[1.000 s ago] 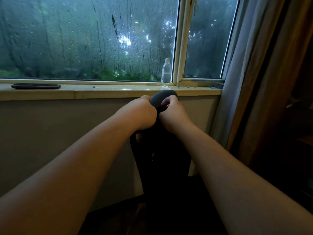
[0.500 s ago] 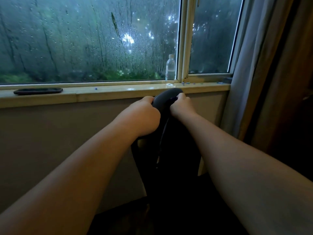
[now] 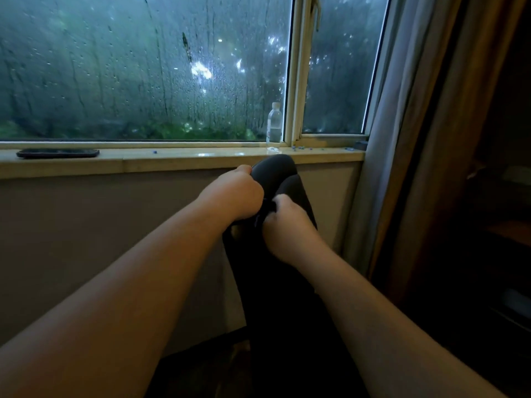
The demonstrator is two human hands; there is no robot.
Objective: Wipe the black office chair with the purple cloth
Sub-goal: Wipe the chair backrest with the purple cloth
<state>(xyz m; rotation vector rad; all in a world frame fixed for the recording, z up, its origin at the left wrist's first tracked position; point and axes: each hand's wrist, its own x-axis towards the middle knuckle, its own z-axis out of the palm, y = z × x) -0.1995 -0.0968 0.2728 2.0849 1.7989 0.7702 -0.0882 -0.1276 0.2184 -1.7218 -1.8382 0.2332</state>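
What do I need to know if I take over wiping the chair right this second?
Left hand: grips the left edge of the black office chair just below its rounded top.
Right hand: fingers curled round a dark bunch of fabric, apparently the purple cloth, held against the chair's back.
Done: cannot tell how much is wiped; it is too dark.
Left: both hands are up high, so the lower back and seat probably need wiping.
Nearby: a water bottle and a phone on the windowsill.
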